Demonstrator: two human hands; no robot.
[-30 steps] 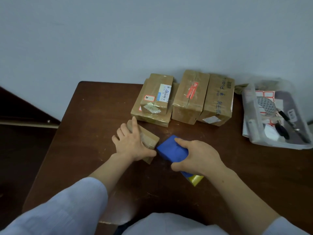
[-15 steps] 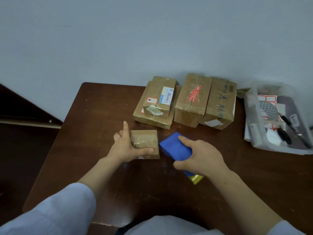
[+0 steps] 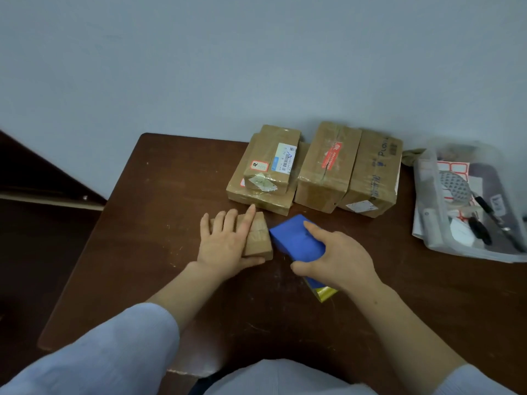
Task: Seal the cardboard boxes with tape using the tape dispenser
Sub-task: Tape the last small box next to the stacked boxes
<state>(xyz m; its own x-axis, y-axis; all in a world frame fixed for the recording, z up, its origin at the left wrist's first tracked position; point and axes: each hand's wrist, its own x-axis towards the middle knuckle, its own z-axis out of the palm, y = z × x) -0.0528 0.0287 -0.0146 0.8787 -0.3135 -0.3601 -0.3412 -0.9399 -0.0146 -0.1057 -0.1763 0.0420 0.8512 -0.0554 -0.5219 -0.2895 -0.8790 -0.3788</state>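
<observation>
A small box of brown cardboard sat near the middle of the dark wooden table. It was short and blocky, with shiny tape over its top. The left hand lay flat on it, fingers straight, thumb along the near side. The tape dispenser was just to the right of the box, so close that I could not tell if they touched. It looked like a smooth blue block. The right hand gripped it, with one finger laid on top and the thumb curled round the near edge. A shiny yellow bit stuck out under that hand. The two hands were apart.

Behind them, by the pale wall, were more taped brown boxes. A slim box with paper stickers lay on a flat box. Two bigger boxes stood side by side next to them. At the far right lay a see-through plastic bag with pens and sticker sheets inside.
</observation>
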